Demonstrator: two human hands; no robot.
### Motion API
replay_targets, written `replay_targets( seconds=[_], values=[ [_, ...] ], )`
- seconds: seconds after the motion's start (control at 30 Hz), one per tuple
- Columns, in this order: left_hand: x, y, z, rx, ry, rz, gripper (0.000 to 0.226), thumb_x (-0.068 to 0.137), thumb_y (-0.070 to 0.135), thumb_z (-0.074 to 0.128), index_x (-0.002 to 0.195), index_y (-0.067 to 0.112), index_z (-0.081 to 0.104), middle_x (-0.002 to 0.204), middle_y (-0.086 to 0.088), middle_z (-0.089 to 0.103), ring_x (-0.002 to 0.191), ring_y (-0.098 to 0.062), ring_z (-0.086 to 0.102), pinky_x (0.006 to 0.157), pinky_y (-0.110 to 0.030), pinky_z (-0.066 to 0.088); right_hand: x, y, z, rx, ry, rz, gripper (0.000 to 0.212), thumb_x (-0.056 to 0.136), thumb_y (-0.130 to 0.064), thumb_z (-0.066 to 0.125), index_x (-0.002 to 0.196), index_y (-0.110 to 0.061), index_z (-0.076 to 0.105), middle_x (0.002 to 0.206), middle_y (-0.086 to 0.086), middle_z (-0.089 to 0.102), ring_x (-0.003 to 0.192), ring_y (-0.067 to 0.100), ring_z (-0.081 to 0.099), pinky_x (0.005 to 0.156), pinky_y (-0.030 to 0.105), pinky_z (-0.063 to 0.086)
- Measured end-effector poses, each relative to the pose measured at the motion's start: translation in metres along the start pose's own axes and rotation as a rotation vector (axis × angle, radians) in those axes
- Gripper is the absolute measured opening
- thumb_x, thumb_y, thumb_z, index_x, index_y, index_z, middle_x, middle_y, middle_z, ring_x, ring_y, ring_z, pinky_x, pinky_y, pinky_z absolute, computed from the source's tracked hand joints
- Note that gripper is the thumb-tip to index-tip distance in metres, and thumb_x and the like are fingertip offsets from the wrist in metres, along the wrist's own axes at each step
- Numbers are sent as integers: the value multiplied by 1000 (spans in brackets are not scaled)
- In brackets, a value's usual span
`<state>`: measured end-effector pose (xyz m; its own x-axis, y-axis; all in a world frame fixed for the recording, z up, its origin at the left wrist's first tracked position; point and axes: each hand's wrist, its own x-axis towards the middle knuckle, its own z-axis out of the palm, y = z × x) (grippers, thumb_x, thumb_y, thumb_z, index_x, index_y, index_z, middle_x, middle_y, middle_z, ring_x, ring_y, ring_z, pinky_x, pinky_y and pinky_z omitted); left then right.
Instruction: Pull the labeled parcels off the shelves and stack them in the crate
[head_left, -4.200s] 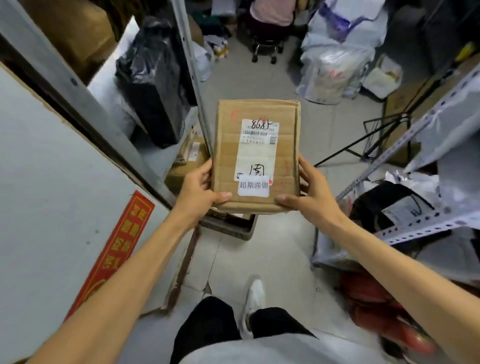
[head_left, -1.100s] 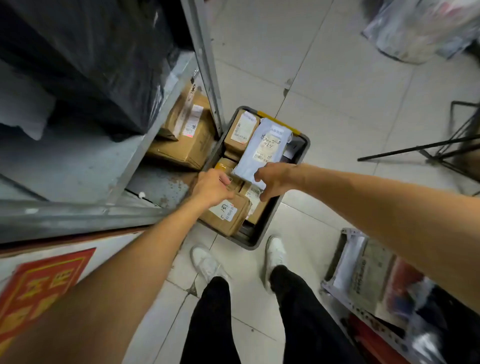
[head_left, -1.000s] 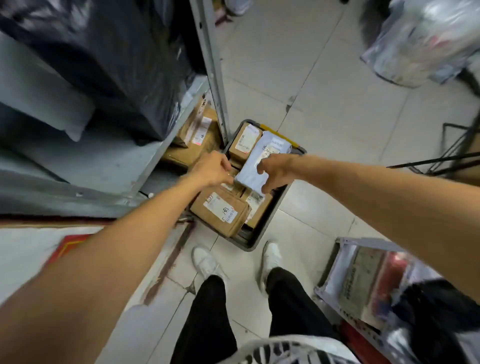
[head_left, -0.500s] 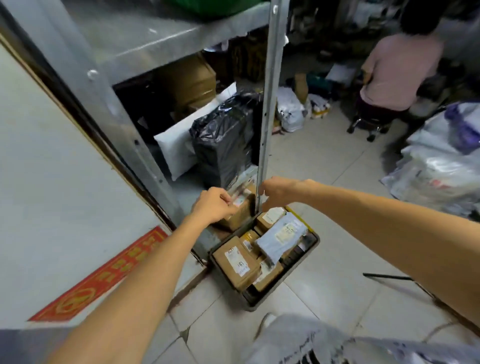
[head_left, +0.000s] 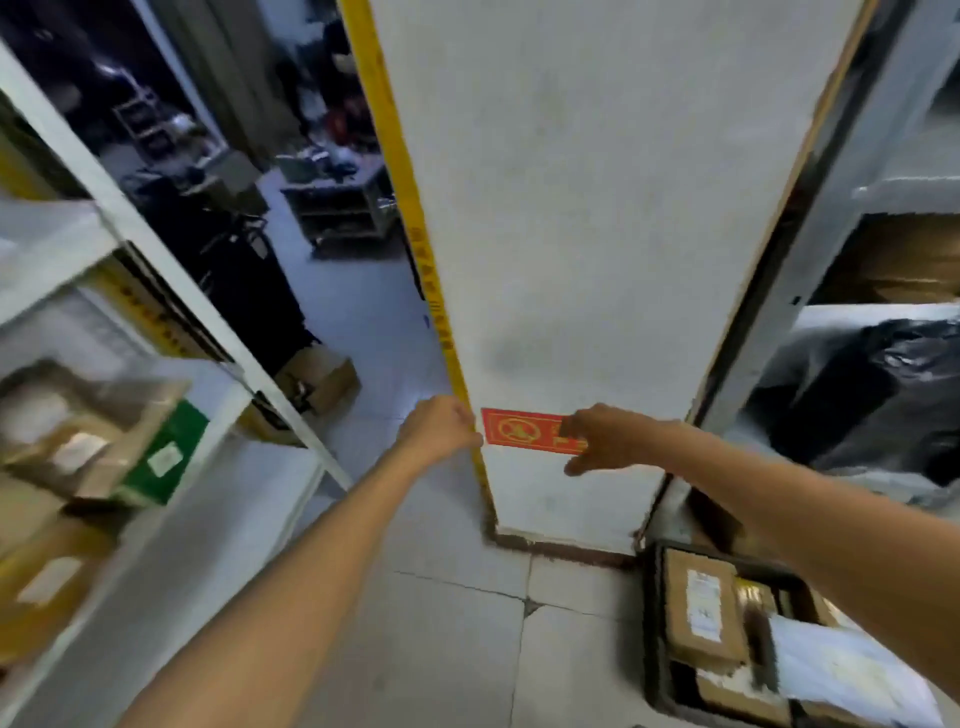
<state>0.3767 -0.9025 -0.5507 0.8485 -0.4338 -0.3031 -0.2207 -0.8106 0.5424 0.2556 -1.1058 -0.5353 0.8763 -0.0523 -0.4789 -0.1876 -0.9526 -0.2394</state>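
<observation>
White pillar (head_left: 597, 234) bearing a red sign (head_left: 519, 427) stood straight ahead; left hand (head_left: 441, 431) and right hand (head_left: 602, 439) hung before it, fingers loosely curled, empty. Parcels (head_left: 701, 608) lay in the crate (head_left: 653, 623), lower right, by the shelf (head_left: 831, 208)

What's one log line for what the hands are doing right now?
left hand: empty | right hand: empty | crate: on floor, parcels inside | ahead: white pillar
</observation>
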Motion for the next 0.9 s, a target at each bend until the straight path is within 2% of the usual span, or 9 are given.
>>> replay_targets(
  seconds=[0.07,0.13,0.27,0.4,0.5,0.63,0.7,0.8,0.9],
  values=[
    [-18,-26,-39,35,74,-45,27,68,30,79,90,23,68,97,1,67,89,-16,63,66,-16,48,20,-47,-18,-30,30,-138,59,85,-43,69,135,-17,51,123,7,59,112,25,55,87,26,39],
    [-35,-49,-75,47,195,-106,31,73,30,77,101,21,72,103,4,67,97,-15,63,73,-20,47,35,-93,-36,-63,31,-274,60,87,-39,68,137,-12,49,117,4,60,111,22,54,89,24,38],
    [-87,-93,-133,54,312,-250,25,74,30,77,96,18,73,101,3,69,97,-17,64,82,-29,53,53,-178,-64,-173,31,-506,59,87,-40,67,135,-10,49,134,9,54,122,27,51,97,33,43],
    [-161,-123,-168,104,435,-437,23,79,32,72,99,20,71,105,1,67,102,-18,62,86,-31,50,50,-250,-81,-290,54,-741,44,83,-43,68,114,-14,58,104,-1,57,103,23,56,76,31,43],
    [-218,-143,-175,84,530,-593,27,79,32,74,104,22,71,108,-1,69,102,-22,64,86,-32,52,38,-300,-87,-319,72,-925,54,82,-49,66,123,-15,54,96,-12,46,91,13,47,68,30,40],
    [-287,-156,-179,61,613,-770,35,74,40,76,105,26,70,110,1,69,104,-21,63,84,-31,53,-1,-358,-88,-380,48,-1083,66,85,-51,64,141,-22,43,136,-1,50,114,18,56,91,35,50],
    [-318,-158,-186,58,626,-817,35,74,40,74,104,23,69,107,-1,68,102,-23,63,86,-34,53,-24,-383,-85,-404,75,-1153,62,87,-48,64,140,-21,46,139,1,50,122,18,52,97,34,46],
    [-366,-167,-197,47,682,-928,32,72,40,67,98,22,68,100,-2,66,89,-27,60,83,-35,52,-50,-420,-74,-396,68,-1245,52,85,-44,67,130,-23,53,131,-1,55,113,16,56,94,33,49],
    [-415,-186,-207,34,748,-1011,36,75,40,72,107,24,69,110,-2,67,100,-22,62,85,-33,51,-75,-456,-58,-410,46,-1332,53,85,-40,67,132,-23,51,130,-2,55,109,14,57,89,29,50]
  ],
)
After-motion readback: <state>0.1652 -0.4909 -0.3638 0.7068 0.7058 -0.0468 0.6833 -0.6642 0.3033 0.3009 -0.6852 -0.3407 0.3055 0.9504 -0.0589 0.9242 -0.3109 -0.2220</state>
